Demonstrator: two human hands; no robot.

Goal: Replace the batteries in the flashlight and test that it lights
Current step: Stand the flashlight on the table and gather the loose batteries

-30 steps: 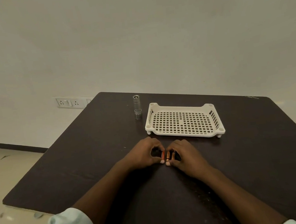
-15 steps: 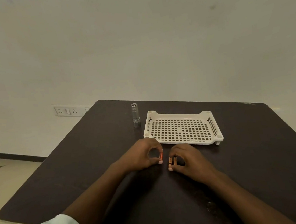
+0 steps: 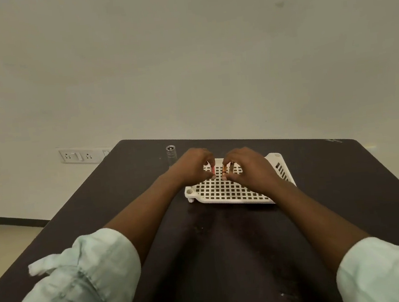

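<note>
Both hands hover over the white perforated tray (image 3: 232, 193) in the middle of the dark table (image 3: 228, 246). My left hand (image 3: 191, 167) pinches a red battery (image 3: 212, 170) between thumb and fingers. My right hand (image 3: 248, 168) pinches an orange-and-dark battery (image 3: 224, 168), with a second one beside it mostly hidden by the fingers. The silver flashlight (image 3: 171, 153) stands upright on the table just left of the tray, behind my left hand, its lower part hidden.
A wall socket plate (image 3: 80, 156) sits on the wall at the far left, beyond the table's corner. Bare tabletop lies between the tray and the near edge. My pale sleeves fill the lower corners of the view.
Both hands lifted the batteries from the tabletop in front of the tray and carried them forward over the tray. The hands moved slightly apart.
</note>
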